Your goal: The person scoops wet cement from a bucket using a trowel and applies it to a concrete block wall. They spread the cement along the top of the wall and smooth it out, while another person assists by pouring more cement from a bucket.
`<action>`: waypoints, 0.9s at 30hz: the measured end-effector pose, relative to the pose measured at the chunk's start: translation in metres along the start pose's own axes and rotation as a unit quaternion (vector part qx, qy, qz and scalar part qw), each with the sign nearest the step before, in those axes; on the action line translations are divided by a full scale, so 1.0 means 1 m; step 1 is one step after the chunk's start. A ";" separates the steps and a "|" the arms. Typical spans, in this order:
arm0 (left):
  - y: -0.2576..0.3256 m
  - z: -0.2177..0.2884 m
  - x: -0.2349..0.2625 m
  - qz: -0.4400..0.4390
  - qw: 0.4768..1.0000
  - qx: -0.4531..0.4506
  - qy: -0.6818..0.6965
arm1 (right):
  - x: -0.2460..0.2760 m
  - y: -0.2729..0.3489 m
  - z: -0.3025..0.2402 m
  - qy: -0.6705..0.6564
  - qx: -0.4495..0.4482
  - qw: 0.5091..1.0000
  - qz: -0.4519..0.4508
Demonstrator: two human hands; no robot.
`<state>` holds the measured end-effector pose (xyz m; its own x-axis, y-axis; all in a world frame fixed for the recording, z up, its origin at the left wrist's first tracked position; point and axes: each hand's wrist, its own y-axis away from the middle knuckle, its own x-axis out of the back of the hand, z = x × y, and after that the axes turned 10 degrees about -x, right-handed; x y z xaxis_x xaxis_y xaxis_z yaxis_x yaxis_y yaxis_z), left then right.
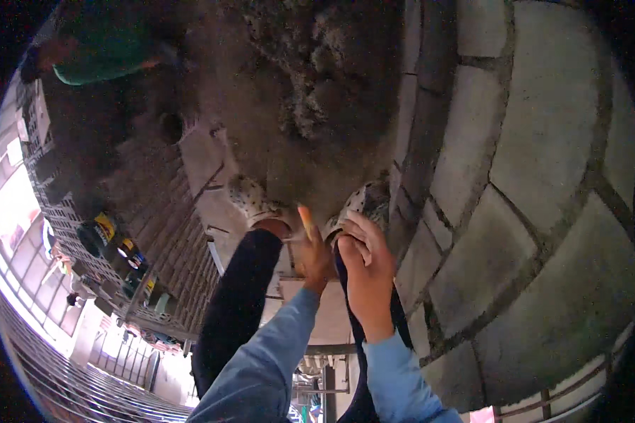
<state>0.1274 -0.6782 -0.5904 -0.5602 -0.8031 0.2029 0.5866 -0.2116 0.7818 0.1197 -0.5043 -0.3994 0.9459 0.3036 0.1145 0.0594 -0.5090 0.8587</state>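
Observation:
My left hand [316,255] is raised in front of me, closed around a thin orange stick-like object [305,220] that points up and away. Right beside it, my right hand [365,271] has its fingers curled shut near the left hand's knuckles; I cannot make out anything inside it. Both forearms wear light blue sleeves [275,359]. Below the hands are my two feet in pale speckled clogs [252,201] and my dark trouser legs [236,303], standing on a narrow pale ledge [215,204].
A wall of large grey concrete blocks [515,162] with mortar joints fills the right side. A rough heap of grey mortar [317,77] lies ahead of my feet. Another person in green [95,56] is at upper left. Far below on the left are buckets [102,233] and buildings.

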 end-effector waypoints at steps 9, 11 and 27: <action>-0.086 0.128 -0.097 -0.044 0.994 -0.027 0.094 | 0.031 0.004 0.000 0.025 0.028 0.996 0.078; -0.070 0.137 -0.068 -0.048 0.998 -0.041 0.022 | 0.028 0.006 0.004 0.024 0.022 0.996 0.083; -0.055 0.138 -0.058 -0.045 0.912 -0.044 -0.405 | 0.028 -0.017 0.033 0.038 0.047 0.988 0.143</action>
<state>0.0474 -0.5433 -0.5640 -0.8363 -0.1121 0.5367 0.5409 -0.3287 0.7742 0.1558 -0.5142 -0.4272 0.9018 0.1949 0.3857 -0.1739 -0.6535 0.7367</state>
